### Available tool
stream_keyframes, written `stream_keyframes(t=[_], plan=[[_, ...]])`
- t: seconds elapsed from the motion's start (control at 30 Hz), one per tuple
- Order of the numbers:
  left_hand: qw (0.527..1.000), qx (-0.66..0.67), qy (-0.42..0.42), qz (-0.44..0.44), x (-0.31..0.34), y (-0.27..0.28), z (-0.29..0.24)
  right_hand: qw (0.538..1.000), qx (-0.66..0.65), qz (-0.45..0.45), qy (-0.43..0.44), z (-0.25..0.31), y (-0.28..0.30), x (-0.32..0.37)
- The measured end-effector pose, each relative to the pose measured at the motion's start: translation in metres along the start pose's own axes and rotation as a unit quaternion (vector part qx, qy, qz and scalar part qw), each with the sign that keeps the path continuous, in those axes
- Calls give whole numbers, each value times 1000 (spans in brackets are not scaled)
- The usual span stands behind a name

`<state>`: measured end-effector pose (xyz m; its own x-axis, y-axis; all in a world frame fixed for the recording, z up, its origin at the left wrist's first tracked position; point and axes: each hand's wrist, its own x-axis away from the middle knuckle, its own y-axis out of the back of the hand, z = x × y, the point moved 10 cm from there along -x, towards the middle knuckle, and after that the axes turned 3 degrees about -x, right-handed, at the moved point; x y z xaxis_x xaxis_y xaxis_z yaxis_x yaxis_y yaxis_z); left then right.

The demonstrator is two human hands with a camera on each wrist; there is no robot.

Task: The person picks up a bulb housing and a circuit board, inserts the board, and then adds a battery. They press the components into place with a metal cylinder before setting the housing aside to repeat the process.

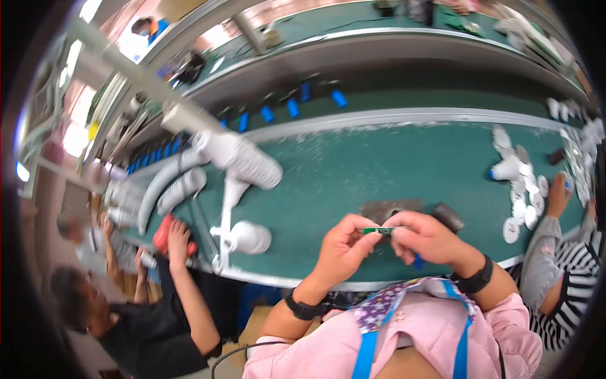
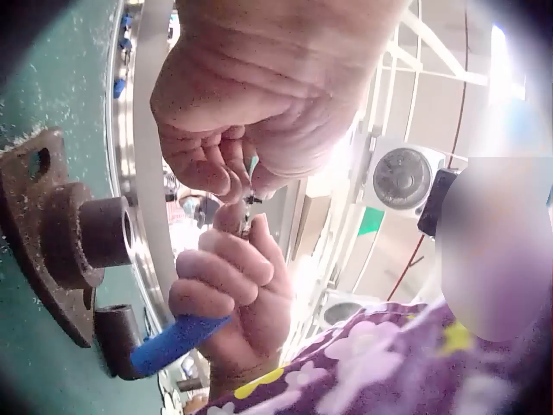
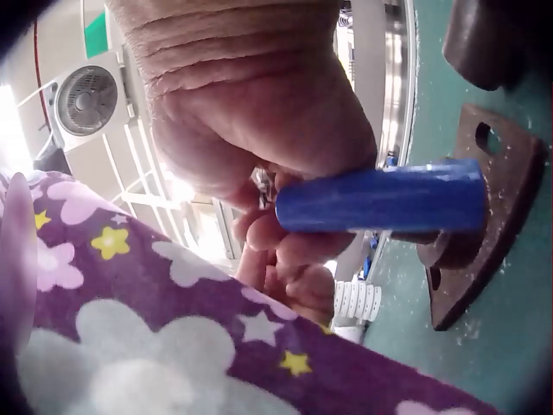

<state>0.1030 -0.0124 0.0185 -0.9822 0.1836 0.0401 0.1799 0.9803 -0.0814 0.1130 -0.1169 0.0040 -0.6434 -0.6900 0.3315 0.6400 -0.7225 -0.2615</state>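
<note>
A small green circuit board (image 1: 377, 230) is held level in front of the chest. My left hand (image 1: 341, 249) pinches its left end between thumb and forefinger. At the board's right end are the thumb and fingertips of my right hand (image 1: 432, 239), beside a thin pale part. Curled fingers of that hand also grip a smooth blue cylindrical handle (image 3: 380, 199), which sticks out past the palm; its far end is hidden in the fingers. Both hands are above the green table, near a brown metal fixture (image 2: 65, 229) with a flat base and a round post.
A dark metal cylinder (image 1: 448, 218) stands right of the fixture. White round parts (image 1: 521, 202) lie at the right, and stacked white cups (image 1: 249, 237) stand at the left. Blue-handled items (image 1: 293, 107) line the shelf. People sit on both sides, one hand on a red object (image 1: 165, 234).
</note>
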Motion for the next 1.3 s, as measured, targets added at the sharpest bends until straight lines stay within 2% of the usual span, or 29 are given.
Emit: stream_keyframes(t=[0.03,0.07,0.1,0.17,0.2,0.23,0.27,0.3,0.33,0.37,0.4,0.47,0.5,0.53,0.6,0.67,0.7,0.73,0.8,0.83,0.87,0.93,1.07,1.13,1.2,1.27,1.3], plan=[[1000,16,4,-10,12,7,3,1000,0,27,-4,-3,-10,0],[1000,20,12,-15,24,13,11,997,64,35,-4,-6,-15,1],[997,-72,3,-20,36,21,11,991,128,38,-2,-8,-20,0],[969,-240,-12,-55,58,35,-4,986,156,61,-2,-10,-35,-5],[904,-380,-110,-164,74,57,-35,981,185,65,-2,-11,-39,-5],[798,-502,-204,-265,98,70,-66,988,154,29,-8,-9,-33,-6],[746,-480,-214,-408,130,106,-65,987,155,31,-6,-9,-33,-7],[659,-517,-204,-507,148,129,-74,992,128,-2,0,-8,-24,-8],[649,-534,-174,-513,144,151,-76,994,101,-36,4,-9,-15,-7],[638,-551,-143,-519,143,170,-76,992,120,-30,40,-5,-14,-6],[637,-550,-147,-520,145,183,-72,991,122,-30,43,-5,-13,-5],[793,-470,19,-388,109,213,-21,989,132,-44,41,-6,-7,2],[821,-423,-61,-377,84,188,-24,988,131,-63,44,-5,3,8],[835,-418,-84,-349,67,174,-21,988,113,-93,49,-6,13,12],[887,-347,-99,-288,28,141,-16,985,96,-134,54,-4,29,19],[955,-206,-121,-177,-16,106,-9,976,118,-172,58,6,43,23],[972,-147,-135,-123,-36,96,5,973,123,-187,64,12,48,26],[974,-141,-139,-111,-48,92,15,969,125,-201,65,15,53,28],[996,3,-58,-68,-71,83,43,967,91,-224,77,18,63,31],[996,-7,17,-85,-71,87,59,965,91,-233,76,18,68,32],[997,-5,19,-78,-70,89,61,965,84,-237,67,14,72,32],[990,29,74,-120,-59,105,78,967,73,-239,53,7,77,30],[969,78,98,-215,-34,135,74,971,78,-219,48,4,78,14],[963,46,89,-250,-22,145,68,972,78,-214,48,3,76,8],[932,-51,-1,-358,2,156,27,975,90,-197,55,7,69,2],[929,-75,-18,-362,17,139,4,979,85,-177,49,11,58,-3],[950,-77,-44,-300,15,118,-5,983,83,-154,47,13,50,-6]])
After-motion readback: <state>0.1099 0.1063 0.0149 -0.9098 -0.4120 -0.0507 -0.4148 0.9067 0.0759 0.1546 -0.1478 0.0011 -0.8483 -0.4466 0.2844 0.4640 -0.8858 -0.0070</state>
